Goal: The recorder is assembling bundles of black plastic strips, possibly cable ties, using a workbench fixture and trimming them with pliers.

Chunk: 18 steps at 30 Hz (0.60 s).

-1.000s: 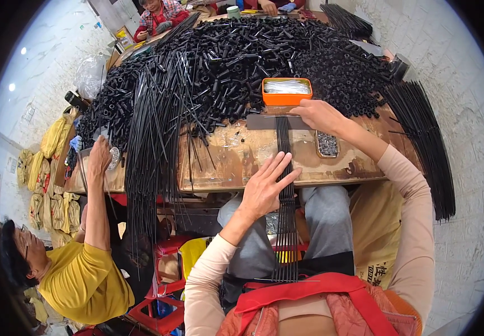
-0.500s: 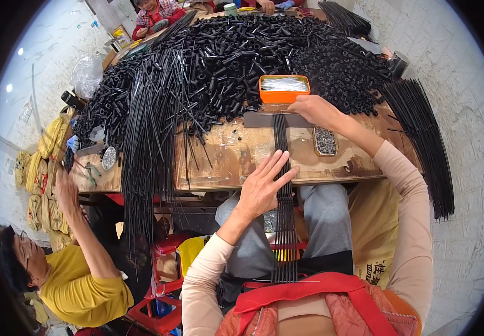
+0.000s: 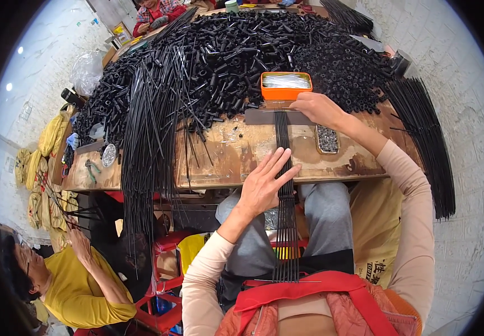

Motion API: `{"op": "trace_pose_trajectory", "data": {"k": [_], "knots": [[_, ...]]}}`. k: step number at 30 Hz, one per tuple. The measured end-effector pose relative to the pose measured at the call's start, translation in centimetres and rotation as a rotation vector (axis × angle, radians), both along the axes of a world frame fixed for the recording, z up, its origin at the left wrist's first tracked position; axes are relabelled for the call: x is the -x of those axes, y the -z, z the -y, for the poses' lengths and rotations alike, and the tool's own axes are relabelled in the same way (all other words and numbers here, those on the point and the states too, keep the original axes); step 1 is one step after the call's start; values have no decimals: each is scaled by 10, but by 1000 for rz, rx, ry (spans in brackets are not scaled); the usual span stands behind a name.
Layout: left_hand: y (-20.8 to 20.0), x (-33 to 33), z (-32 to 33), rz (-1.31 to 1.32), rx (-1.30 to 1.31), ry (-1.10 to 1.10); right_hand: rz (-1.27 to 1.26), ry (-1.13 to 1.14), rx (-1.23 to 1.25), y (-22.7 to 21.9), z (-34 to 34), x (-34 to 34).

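A row of thin black rods [image 3: 285, 235] runs from my lap over the table edge and onto a flat dark metal strip [image 3: 257, 117]. My left hand [image 3: 264, 182] lies flat across the rods with its fingers stretched out. At their far ends, my right hand [image 3: 321, 109] is closed in a pinch on a thin pale wire that crosses the rod tips. Just beyond is an orange box [image 3: 287, 96] full of thin white wires. Below my right wrist sits a small clear tray [image 3: 327, 151] of tiny metal pieces.
Black tubular parts [image 3: 225, 50] are heaped across the table. Long black rods [image 3: 152, 134] hang over its edge on the left; another bundle [image 3: 424, 145] lies at the right. Green-handled pliers [image 3: 92, 171] lie near a co-worker in yellow [image 3: 80, 280] at left.
The co-worker's hand at left has dropped from the table edge, and dark rods now show by it. My left hand stays on the rods; my right hand has barely moved.
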State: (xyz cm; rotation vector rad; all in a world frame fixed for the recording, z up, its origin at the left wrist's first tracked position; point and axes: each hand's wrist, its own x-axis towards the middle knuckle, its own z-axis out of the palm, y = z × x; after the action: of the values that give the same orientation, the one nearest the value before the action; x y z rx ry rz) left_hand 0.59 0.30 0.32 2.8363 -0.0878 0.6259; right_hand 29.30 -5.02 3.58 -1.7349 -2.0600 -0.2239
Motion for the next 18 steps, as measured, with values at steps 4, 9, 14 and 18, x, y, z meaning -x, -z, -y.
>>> {"op": "trace_pose_trajectory", "data": {"k": [4, 9, 14, 18], "knots": [[2, 0, 0, 13, 42, 0, -59, -29, -68, 3, -6, 1], [2, -1, 0, 9, 37, 1, -118, -3, -22, 7, -7, -2], [1, 0, -1, 7, 31, -1, -69, 15, -20, 6, -9, 3], [0, 0, -1, 12, 49, 8, -136, 7, -50, 6, -19, 7]]}}
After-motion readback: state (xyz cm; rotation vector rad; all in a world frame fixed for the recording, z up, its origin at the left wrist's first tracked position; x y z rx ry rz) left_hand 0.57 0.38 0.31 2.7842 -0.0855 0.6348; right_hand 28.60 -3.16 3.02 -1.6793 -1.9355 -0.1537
